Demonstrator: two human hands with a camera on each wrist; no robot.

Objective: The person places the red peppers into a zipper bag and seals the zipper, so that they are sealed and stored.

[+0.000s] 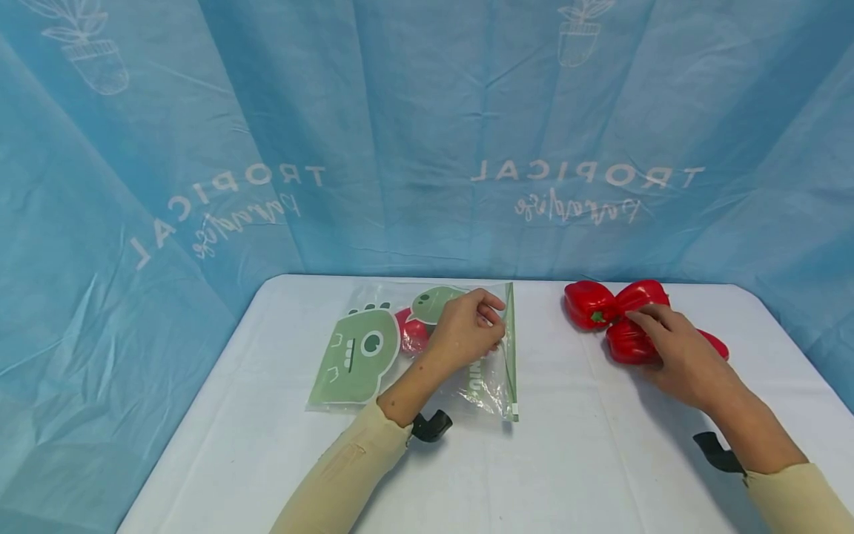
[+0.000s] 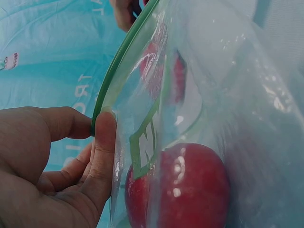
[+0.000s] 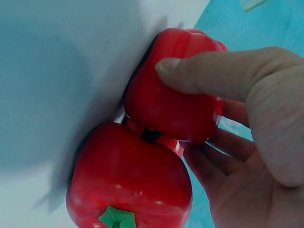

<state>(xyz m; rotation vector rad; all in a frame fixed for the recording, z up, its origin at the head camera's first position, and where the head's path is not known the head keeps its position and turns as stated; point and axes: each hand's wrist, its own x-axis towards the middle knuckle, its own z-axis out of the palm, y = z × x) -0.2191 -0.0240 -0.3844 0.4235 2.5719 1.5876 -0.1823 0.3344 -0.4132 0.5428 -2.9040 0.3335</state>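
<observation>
A clear zip bag (image 1: 467, 393) with green monster prints lies on the white table, with red peppers (image 2: 192, 185) showing through its plastic. My left hand (image 1: 470, 326) pinches its green-edged opening between thumb and fingers, and the edge (image 2: 110, 78) stands raised in the left wrist view. At the right, my right hand (image 1: 687, 356) grips a red bell pepper (image 3: 175, 90), thumb across its side and fingers round the far side. Another bell pepper (image 3: 130, 175) with a green stem sits close beside it. More bell peppers (image 1: 590, 304) lie just behind; one (image 1: 715, 343) is partly hidden by the hand.
The white table (image 1: 567, 460) has rounded far corners. Behind it hangs a blue curtain (image 1: 414, 148) with mirrored lettering, which also runs down the left and right sides. Black straps (image 1: 432, 426) stick out at both wrists.
</observation>
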